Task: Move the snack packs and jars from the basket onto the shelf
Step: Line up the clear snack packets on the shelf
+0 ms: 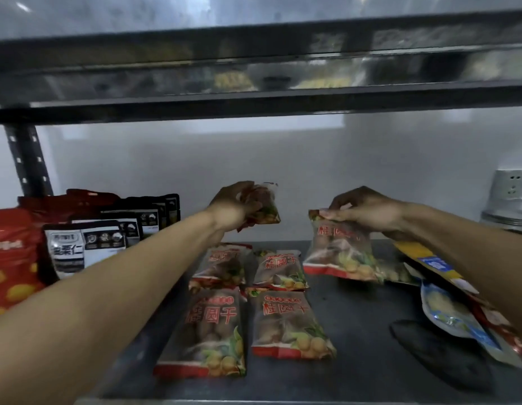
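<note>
Up at the shelf [356, 323], both bare hands are raised over the dark metal board, each with a clear snack pack printed in red characters. The left hand [235, 207] has its grip closed around the left-hand pack [267, 210], bunching it so that it hangs crumpled in the air near the white back wall [312, 171], clear of the board. The right hand [368, 211] pinches the top edge of the right-hand pack [340, 252] with fingers curled over the seal; that pack hangs tilted, and its red bottom edge looks to be at or just above the board, though I cannot tell whether it touches. Between and below the two arms, four packs of the same kind lie flat on the shelf in two rows: the back-left pack [221, 266] and back-right pack [280, 268] side by side, and the front-left pack [207, 331] and front-right pack [289, 325] nearer the camera, their top edges overlapping the back row slightly. To the left stand a row of black-and-white pouches [87, 244] and some red bags [11, 258], upright one behind another. At the right edge, under the right forearm, lie a blue-and-white packet [446, 311] and a yellow packet [414, 252], with a dark flat object [441, 352] beside them on the board. A lidded glass jar [506, 219] stands at the far right, below a wall socket [511, 185]. The basket is not in view.
</note>
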Demonstrator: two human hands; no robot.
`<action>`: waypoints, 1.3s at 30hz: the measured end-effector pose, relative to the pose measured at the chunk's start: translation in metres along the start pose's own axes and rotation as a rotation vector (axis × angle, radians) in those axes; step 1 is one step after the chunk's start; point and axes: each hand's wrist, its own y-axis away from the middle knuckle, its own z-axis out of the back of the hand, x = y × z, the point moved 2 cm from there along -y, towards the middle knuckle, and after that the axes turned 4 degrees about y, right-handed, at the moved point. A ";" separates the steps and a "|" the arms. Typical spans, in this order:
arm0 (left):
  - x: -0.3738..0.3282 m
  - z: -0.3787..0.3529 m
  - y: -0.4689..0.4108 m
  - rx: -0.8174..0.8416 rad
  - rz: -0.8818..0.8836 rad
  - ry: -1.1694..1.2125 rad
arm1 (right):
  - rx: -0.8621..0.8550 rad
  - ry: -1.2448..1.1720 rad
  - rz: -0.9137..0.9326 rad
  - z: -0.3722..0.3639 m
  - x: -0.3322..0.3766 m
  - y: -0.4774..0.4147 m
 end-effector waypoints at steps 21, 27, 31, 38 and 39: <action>0.050 0.030 0.103 0.033 0.198 -0.032 | 0.212 0.055 0.002 -0.107 0.042 -0.035; 0.055 0.026 0.098 0.063 0.192 -0.117 | 0.110 0.035 0.020 -0.110 0.031 -0.040; 0.053 0.029 0.099 0.028 0.177 -0.328 | 0.045 0.073 0.018 -0.107 0.026 -0.040; 0.023 0.033 0.102 0.008 -0.055 -0.820 | -0.078 0.391 0.102 -0.094 0.049 -0.006; 0.020 0.031 0.101 0.014 -0.076 -0.843 | -0.074 0.471 0.101 -0.090 0.054 0.002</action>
